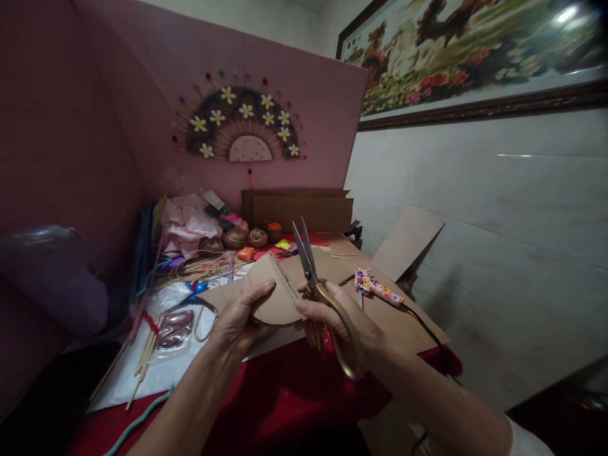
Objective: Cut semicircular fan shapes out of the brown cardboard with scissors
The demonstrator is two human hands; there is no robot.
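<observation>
My left hand (244,315) grips a piece of cardboard (278,303) with a curved lower edge, thumb on top and fingers underneath. Slit-like lines run along the upper right part of the cardboard. In my right hand (342,313) is a pair of scissors (311,266) with golden handles, its blades pointing up and slightly parted. The scissors stand just right of the cardboard, and the right thumb and fingers reach to the cardboard's right edge. Whether they pinch that edge too I cannot tell.
A flower-patterned glue gun (377,288) with a black cord lies on a cardboard sheet at right. Twine balls (234,238), pink material (187,221), thin sticks (147,345) and a plastic packet (175,329) lie left and behind. A decorated fan (247,120) hangs on the pink panel.
</observation>
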